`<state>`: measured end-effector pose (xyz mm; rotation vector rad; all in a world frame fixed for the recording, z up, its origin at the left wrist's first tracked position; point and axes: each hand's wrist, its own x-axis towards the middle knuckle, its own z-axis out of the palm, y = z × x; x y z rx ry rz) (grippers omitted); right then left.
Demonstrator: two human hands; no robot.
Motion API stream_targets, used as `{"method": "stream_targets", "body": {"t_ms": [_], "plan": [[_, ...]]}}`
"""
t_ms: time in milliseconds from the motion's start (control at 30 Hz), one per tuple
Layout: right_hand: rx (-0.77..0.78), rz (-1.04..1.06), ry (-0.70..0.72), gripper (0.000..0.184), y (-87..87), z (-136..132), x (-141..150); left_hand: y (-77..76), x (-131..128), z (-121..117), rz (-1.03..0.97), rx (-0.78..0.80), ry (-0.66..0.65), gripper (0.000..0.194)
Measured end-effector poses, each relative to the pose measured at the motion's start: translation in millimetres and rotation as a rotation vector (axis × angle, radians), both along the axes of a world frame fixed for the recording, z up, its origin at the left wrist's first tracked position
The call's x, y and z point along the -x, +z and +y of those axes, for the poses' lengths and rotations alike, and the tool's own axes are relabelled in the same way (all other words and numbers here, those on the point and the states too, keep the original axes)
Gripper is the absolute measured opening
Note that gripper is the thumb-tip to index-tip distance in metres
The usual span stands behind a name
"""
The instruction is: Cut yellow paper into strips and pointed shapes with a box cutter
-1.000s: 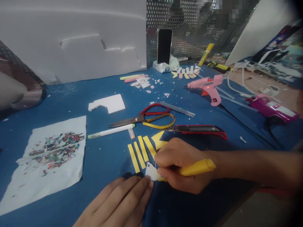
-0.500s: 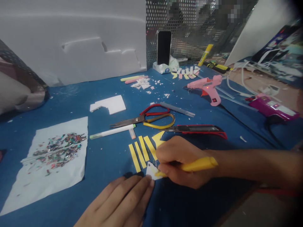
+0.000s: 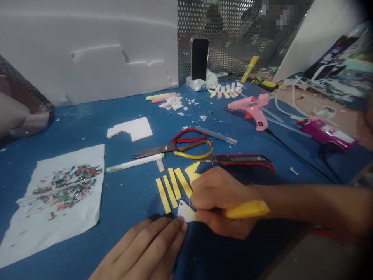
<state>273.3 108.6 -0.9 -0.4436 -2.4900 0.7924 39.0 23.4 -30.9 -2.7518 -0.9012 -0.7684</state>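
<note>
My right hand [image 3: 223,202] is closed round a yellow marker [image 3: 247,209], whose tip end is at a small white foam or card piece [image 3: 184,213] partly coloured yellow. The fingers cover the far side of that piece. My left hand [image 3: 145,247] lies flat on the table, fingers stretched, with its fingertips pressing the piece's near edge. Just beyond are several yellow strips [image 3: 174,184] and a yellow angular piece [image 3: 192,170], partly hidden behind my right hand.
Scissors [image 3: 167,149], a red box cutter [image 3: 239,158] and a white pen [image 3: 135,162] lie beyond the strips. A pink glue gun [image 3: 252,109] with a cord is at right. On the left, a paper sheet [image 3: 32,229] holds colourful shavings. A phone [image 3: 199,59] stands at the back.
The marker in my right hand has shifted slightly, its tip end now more hidden by the fingers. My left hand stays on the white piece. The whole view has shifted a little.
</note>
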Motion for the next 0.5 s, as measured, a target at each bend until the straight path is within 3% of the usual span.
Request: {"method": "stream_targets", "body": {"t_ms": [233, 500], "plan": [[-0.082, 0.013, -0.026, 0.027, 1.0, 0.5, 0.6, -5.3, 1.7, -0.6, 0.015, -0.01, 0.005, 0.029], [-0.037, -0.027, -0.019, 0.029, 0.3, 2.5, 1.3, -4.5, 1.4, -0.5, 0.027, -0.032, 0.008, 0.028]]}}
